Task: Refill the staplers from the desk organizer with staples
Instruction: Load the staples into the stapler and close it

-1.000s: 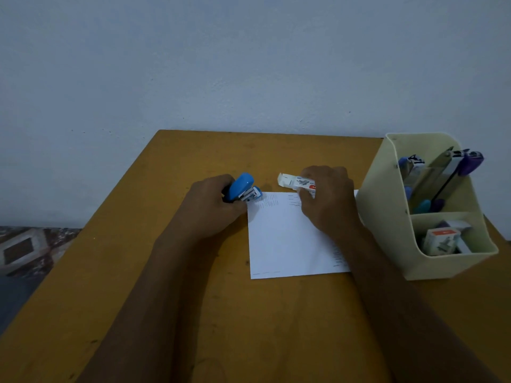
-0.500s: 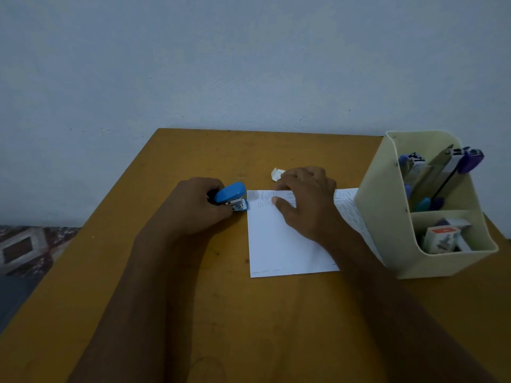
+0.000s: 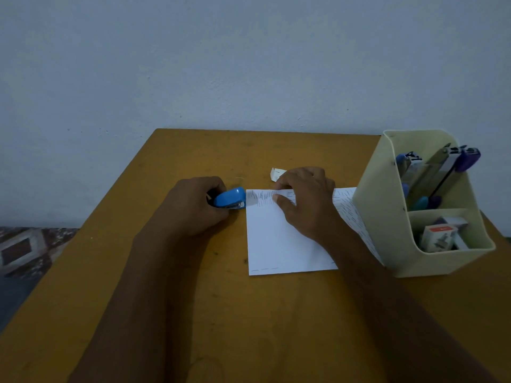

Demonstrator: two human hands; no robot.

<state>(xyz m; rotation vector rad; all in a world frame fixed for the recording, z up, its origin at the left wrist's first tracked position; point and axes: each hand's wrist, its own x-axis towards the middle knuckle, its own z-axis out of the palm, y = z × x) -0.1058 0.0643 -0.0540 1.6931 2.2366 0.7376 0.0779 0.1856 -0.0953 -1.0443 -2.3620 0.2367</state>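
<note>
On the desk (image 3: 210,313), the left hand (image 3: 193,207) curls round the blue stapler (image 3: 231,199), its nose at the far left corner of the paper sheet (image 3: 276,244), whose far edge the right hand (image 3: 308,201) pinches, the desk organizer (image 3: 387,230) standing just to its right.

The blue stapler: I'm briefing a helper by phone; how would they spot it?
On the yellow-brown table, find the white sheet. At its far left corner the left hand grips a blue stapler. It is the only stapler on the tabletop; the other staplers stand in the cream organizer at the right.
</note>
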